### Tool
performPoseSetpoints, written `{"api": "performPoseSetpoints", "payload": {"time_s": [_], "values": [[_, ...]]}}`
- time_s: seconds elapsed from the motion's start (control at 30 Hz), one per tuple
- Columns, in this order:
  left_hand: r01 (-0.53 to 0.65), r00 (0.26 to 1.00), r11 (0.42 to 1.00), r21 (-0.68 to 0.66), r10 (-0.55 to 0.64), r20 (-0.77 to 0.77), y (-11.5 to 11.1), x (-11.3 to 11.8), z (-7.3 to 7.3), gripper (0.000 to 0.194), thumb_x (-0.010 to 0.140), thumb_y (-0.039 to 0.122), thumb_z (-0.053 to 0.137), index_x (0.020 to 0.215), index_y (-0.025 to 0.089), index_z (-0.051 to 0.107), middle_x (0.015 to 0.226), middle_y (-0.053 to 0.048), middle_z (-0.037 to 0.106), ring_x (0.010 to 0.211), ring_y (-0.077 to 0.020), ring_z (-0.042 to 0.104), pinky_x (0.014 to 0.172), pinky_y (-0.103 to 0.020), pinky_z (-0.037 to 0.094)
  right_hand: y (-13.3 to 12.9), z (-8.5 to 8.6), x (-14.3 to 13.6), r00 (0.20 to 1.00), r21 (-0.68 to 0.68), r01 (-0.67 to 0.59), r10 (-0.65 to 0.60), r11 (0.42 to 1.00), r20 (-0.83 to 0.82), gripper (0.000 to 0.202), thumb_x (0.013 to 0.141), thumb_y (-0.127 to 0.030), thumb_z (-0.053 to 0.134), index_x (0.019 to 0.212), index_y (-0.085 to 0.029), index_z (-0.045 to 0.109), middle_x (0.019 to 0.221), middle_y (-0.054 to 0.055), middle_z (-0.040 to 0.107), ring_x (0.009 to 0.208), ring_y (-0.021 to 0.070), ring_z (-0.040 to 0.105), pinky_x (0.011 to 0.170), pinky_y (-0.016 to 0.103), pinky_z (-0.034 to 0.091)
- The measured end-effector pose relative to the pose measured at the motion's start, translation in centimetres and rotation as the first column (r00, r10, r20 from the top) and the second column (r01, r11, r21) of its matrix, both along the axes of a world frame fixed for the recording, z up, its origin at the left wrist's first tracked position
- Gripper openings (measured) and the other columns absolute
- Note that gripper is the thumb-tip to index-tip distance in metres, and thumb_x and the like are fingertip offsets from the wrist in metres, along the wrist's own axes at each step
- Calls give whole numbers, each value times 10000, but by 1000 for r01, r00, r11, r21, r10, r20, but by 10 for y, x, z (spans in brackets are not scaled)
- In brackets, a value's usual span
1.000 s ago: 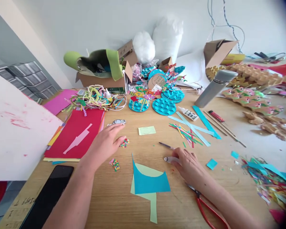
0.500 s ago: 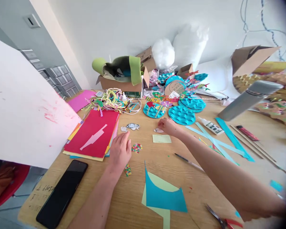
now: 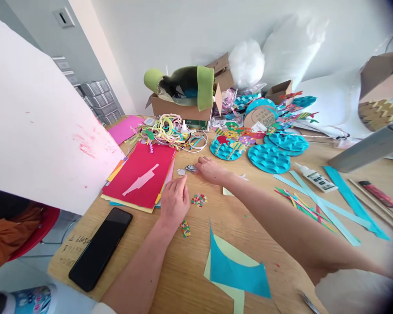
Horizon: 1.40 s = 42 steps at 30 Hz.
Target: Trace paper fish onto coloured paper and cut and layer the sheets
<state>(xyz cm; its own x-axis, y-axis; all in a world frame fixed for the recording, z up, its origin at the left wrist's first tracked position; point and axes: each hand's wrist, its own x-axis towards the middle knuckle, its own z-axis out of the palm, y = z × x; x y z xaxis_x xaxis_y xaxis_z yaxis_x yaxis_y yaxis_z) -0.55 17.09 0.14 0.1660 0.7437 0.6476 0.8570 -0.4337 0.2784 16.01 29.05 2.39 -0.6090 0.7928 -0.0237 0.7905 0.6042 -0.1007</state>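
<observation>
My right hand (image 3: 211,171) reaches across the table, its bent fingers on the right end of a grey-and-white paper fish cutout (image 3: 190,168) and covering part of it. A smaller white paper cutout (image 3: 181,172) lies just left of the fish, close to the fingertips of my left hand (image 3: 176,200). That left hand rests on the tabletop with its fingers stretched forward, holding nothing. Beside it sit a pile of colourful confetti bits (image 3: 199,200) and a small multicoloured piece (image 3: 185,228). Behind my right wrist, a pale green paper piece (image 3: 227,191) is partly hidden.
Red paper sheets (image 3: 140,174) and a black phone (image 3: 100,248) lie left. Blue paper (image 3: 237,270) is in front. Blue scalloped discs (image 3: 269,158), a glue bottle (image 3: 317,179), paper strips (image 3: 324,209) and a grey flask (image 3: 373,146) stand or lie to the right.
My right hand has moved left from the small cutout by the pale green paper to the fish cutout. My left hand stays in nearly the same place; the view has shifted to the right.
</observation>
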Motion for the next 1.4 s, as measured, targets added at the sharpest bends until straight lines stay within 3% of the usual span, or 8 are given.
{"api": "performPoseSetpoints", "payload": {"time_s": [0.2, 0.33, 0.47, 0.6, 0.77, 0.87, 1.1, 1.4], "values": [[-6, 1000, 999, -31, 7, 13, 0, 0, 0, 331, 886, 78, 500, 1210, 117, 559, 1070, -137, 705, 1008, -249, 657, 882, -410, 536, 8, 6, 2, 998, 53, 55, -57, 997, 39, 304, 982, -181, 384, 999, -106, 678, 1011, 159, 675, 910, 241, 642, 749, 302, 437], [-25, 1000, 999, -35, 26, 13, 2, -3, -1, 317, 888, 85, 499, 1195, 130, 564, 1041, -129, 710, 989, -244, 664, 875, -407, 539, -5, 6, 2, 996, 128, 86, -89, 988, 17, 288, 966, -142, 378, 1050, -92, 648, 1030, 181, 652, 949, 256, 615, 744, 308, 430], [-32, 999, 999, -21, 32, 14, 3, -5, -3, 310, 883, 84, 508, 1185, 117, 568, 1023, -136, 711, 976, -247, 666, 868, -408, 539, -37, 4, 4, 1000, 154, -26, 25, 988, 7, 279, 966, -134, 385, 1045, -102, 651, 1037, 174, 634, 1009, 251, 561, 812, 316, 419], [-26, 1000, 998, -58, 27, 7, 3, -4, -5, 316, 873, 76, 517, 1180, 120, 573, 1037, -135, 707, 991, -249, 662, 877, -406, 533, -54, 3, 9, 993, 129, -114, 118, 985, -20, 300, 995, -312, 434, 1010, -142, 681, 1017, 131, 645, 1008, 226, 544, 885, 314, 402], [-20, 1000, 996, -90, 20, -2, 3, -4, -5, 306, 853, 58, 524, 1133, 152, 600, 1029, -107, 715, 958, -240, 666, 864, -398, 534, -30, 3, 14, 995, 118, 50, -39, 992, -95, 357, 1022, -271, 360, 1119, -135, 676, 1064, 131, 645, 1015, 208, 569, 894, 292, 402], [-24, 1000, 994, -104, 23, -6, 3, -5, -5, 302, 847, 55, 524, 1119, 156, 608, 1008, -102, 719, 940, -240, 668, 848, -400, 536, -12, -4, 11, 990, 86, 119, -111, 989, -92, 268, 975, -227, 474, 1089, -130, 696, 1075, 140, 645, 1036, 225, 578, 899, 295, 406], [-43, 999, 990, -133, 42, -11, 4, -6, -6, 298, 858, 76, 517, 1126, 166, 614, 1018, -97, 720, 949, -238, 671, 862, -400, 532, -4, -21, 6, 983, 50, 172, -169, 984, -67, 236, 932, -198, 528, 1083, -86, 671, 1088, 168, 623, 1084, 264, 547, 948, 328, 386], [-50, 999, 985, -167, 50, -5, 4, -6, -5, 298, 864, 83, 517, 1136, 159, 614, 1030, -109, 718, 956, -245, 670, 864, -412, 530, 2, -21, 5, 980, 23, 189, -187, 982, -62, 261, 961, -171, 433, 1076, -56, 637, 1094, 184, 613, 1084, 262, 535, 951, 326, 372]]}}
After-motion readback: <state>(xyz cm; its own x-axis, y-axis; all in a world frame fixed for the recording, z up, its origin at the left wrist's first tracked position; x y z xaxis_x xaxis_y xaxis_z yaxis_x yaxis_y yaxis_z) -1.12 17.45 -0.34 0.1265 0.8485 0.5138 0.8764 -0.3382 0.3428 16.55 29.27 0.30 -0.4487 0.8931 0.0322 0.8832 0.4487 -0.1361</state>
